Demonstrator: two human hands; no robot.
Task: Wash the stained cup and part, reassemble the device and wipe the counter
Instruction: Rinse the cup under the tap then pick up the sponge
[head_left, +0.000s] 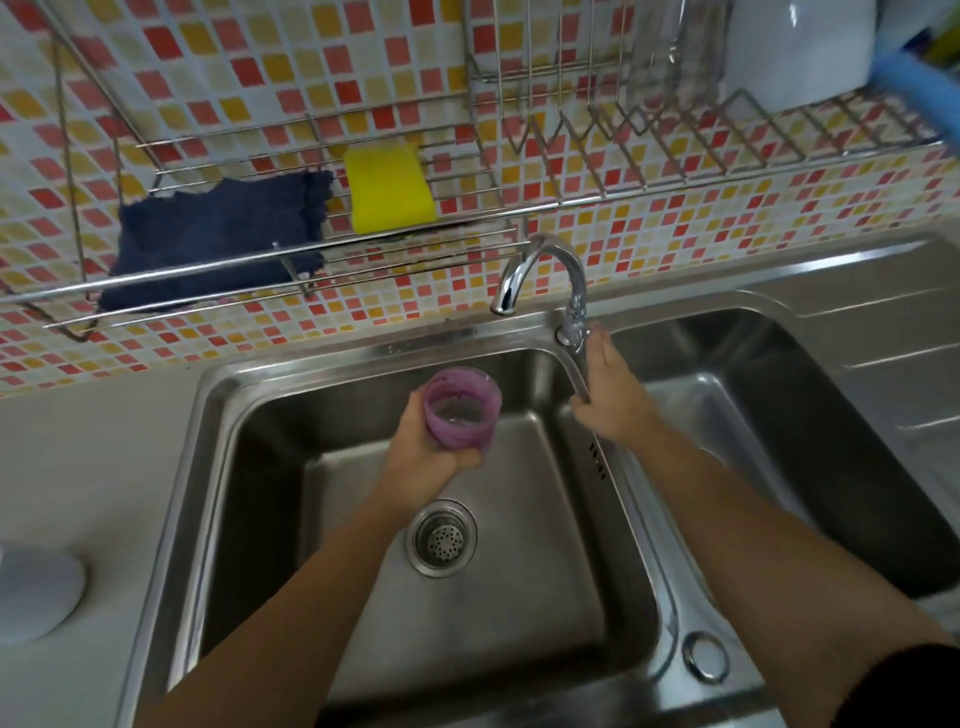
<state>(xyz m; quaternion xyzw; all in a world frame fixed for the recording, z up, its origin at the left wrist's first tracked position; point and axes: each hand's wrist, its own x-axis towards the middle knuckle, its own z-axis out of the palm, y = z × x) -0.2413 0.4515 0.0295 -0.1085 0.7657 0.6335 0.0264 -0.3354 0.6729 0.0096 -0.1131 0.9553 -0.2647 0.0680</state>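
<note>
A clear cup (461, 410) smeared with purple residue is held upright over the left sink basin (519, 571), below and a little left of the spout of the chrome faucet (540, 270). My left hand (423, 457) grips the cup from below and the side. My right hand (605, 387) holds the long faucet lever (576, 358), fingers curled round it. No water is visibly running.
A wire rack on the tiled wall carries a dark blue cloth (218, 234) and a yellow sponge (389, 189). A dish rack (675, 130) holds a white object at top right. A white round object (36, 592) sits on the left counter. The drain strainer (441, 538) lies below the cup.
</note>
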